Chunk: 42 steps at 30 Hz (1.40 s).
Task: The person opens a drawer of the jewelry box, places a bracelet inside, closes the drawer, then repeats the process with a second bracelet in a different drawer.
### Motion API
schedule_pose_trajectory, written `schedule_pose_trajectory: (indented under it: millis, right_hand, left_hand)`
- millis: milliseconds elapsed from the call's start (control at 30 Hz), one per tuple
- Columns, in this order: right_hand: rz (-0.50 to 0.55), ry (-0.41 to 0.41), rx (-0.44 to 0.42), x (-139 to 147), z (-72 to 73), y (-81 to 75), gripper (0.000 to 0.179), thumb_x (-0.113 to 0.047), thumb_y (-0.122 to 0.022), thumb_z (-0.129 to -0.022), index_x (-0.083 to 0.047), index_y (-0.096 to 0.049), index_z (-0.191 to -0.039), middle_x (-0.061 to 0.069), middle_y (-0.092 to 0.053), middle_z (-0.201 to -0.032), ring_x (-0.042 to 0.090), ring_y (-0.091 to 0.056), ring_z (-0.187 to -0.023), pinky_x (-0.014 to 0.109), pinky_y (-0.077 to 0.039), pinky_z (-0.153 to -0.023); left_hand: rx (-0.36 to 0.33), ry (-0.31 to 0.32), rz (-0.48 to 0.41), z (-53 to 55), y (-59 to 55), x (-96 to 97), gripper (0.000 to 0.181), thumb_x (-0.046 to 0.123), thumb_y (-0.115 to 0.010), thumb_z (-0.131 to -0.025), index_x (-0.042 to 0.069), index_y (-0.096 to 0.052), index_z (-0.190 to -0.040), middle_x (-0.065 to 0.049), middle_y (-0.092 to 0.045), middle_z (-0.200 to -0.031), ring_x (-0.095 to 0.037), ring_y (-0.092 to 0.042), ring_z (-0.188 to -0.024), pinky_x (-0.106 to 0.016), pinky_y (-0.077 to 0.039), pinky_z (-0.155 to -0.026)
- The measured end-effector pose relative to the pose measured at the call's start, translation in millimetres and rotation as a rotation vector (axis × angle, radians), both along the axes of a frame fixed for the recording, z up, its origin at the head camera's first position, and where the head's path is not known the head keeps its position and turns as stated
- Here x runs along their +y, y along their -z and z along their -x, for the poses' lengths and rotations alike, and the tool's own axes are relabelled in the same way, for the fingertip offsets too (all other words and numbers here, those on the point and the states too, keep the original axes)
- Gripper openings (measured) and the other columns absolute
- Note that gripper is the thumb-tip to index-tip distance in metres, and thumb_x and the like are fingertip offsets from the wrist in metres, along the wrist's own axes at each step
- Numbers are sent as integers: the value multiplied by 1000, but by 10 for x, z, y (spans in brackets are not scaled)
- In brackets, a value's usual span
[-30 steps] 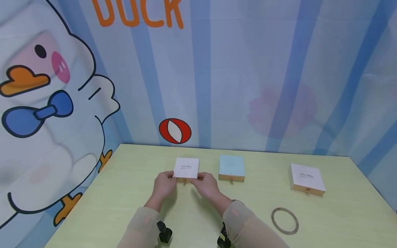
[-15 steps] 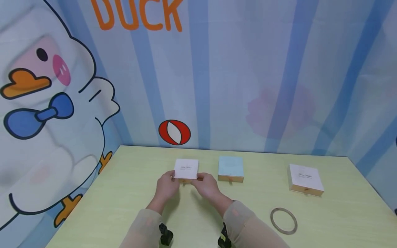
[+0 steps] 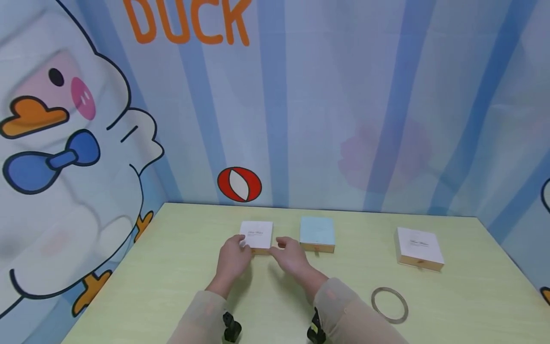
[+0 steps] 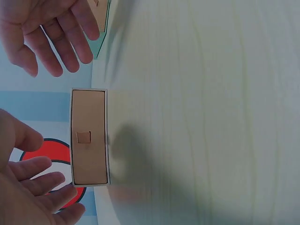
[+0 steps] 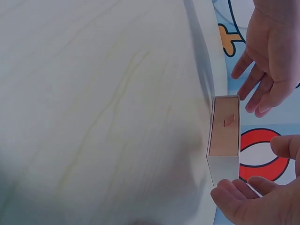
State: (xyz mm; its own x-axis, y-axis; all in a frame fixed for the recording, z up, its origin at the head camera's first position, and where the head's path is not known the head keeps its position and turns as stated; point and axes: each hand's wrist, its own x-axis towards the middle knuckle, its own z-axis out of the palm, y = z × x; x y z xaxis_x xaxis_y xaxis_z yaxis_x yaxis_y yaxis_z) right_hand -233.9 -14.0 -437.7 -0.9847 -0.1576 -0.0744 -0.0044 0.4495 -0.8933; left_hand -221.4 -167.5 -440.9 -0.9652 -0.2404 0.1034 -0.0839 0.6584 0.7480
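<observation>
A white square drawer box (image 3: 258, 233) with small printing on top sits on the table between my hands. Its tan front with a small pull tab (image 4: 84, 137) shows pushed in flush. My left hand (image 3: 234, 262) is at the box's left front corner, fingers spread and slightly bent; in the left wrist view they do not wrap it. My right hand (image 3: 294, 259) is off to the right side, its fingers loose and a gap between most of them and the box. Whether the right thumb still touches the front corner, I cannot tell.
A light blue drawer box (image 3: 317, 231) stands just right of my right hand. Farther right is another white drawer box (image 3: 418, 244). A grey ring (image 3: 389, 289) lies on the pale table (image 3: 172, 272) near the right sleeve. A printed cloth backdrop (image 3: 318, 95) rises behind.
Both hands held the white box's sides before. The right hand has loosened and moved slightly right, and the left fingers have come off their grip. The box stays in place.
</observation>
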Motion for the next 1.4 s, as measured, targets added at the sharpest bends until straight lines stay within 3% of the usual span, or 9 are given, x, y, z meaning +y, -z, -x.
schedule_pose_trajectory:
  millis: [233,500,767,1400]
  right_hand:
    - [-13,9,49,72,3,-44,51,-19,-60,-84,7,-53,-128,26,-57,-125,37,-57,-114,45,-48,-96]
    - [-6,12,27,141,-7,-76,51,-20,-59,-87,6,-51,-130,24,-55,-129,36,-56,-116,46,-48,-97]
    - [-6,15,26,228,15,-100,50,-20,-59,-88,5,-51,-131,24,-54,-130,35,-56,-116,46,-49,-96]
    - [-30,39,25,424,48,-173,49,-22,-58,-89,3,-52,-130,22,-54,-131,35,-54,-118,46,-46,-99]
  left_hand:
    - [33,-18,-13,-4,-28,45,40,10,-52,-88,-7,-56,-123,-24,-58,-126,-33,-56,-114,-49,-45,-98]
    - [82,0,-12,-9,-40,121,38,8,-53,-86,-8,-59,-120,-24,-60,-122,-32,-58,-106,-48,-47,-94]
    - [127,36,-25,-9,-48,187,35,7,-54,-86,-10,-60,-116,-26,-62,-118,-37,-55,-116,-50,-45,-98]
    - [101,77,-24,11,-106,421,37,10,-54,-87,-6,-60,-120,-22,-61,-123,-36,-51,-124,-53,-39,-104]
